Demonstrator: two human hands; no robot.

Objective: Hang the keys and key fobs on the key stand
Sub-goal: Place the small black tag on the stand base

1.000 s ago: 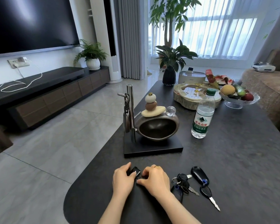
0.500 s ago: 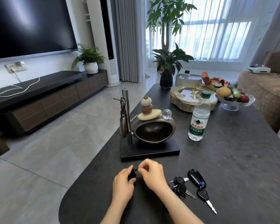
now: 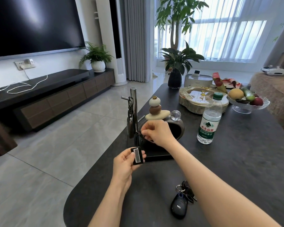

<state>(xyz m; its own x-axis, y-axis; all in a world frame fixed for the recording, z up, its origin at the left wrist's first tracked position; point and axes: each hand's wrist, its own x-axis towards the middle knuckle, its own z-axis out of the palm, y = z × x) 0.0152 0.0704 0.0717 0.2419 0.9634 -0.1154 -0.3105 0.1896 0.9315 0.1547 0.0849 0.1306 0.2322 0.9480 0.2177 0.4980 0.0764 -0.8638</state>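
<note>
Your left hand (image 3: 125, 164) holds a small black key fob (image 3: 137, 155) upright, with a white barcode sticker facing you; your thumb and fingers are clamped on its sides, just in front of the key stand's (image 3: 134, 115) dark square base. Your right hand (image 3: 156, 132) is up at the stand's chrome post, fingertips pinched together on what looks like the fob's ring, right at a low peg (image 3: 138, 133) on the post. You cannot tell from here whether the ring is already over that peg.

One set of keys (image 3: 130, 122) already hangs from the upper left peg of the post, dangling down its left side. Behind your right hand, on the same base, sits a dark bowl (image 3: 177, 130) topped with stacked pebbles and a clear glass ball.

Near your right forearm, another bunch of keys (image 3: 186, 191) lies flat on the dark table (image 3: 236, 161) with a rounded black fob (image 3: 179, 208) attached, well apart from the stand.

Further right of the stand is a water bottle (image 3: 209, 119) with a green cap and green label, standing upright. Beyond it are a pale tray (image 3: 202, 102), a glass fruit bowl (image 3: 248, 102) with fruit in it, and a potted plant (image 3: 175, 69) in a black vase at the table's far end.
</note>
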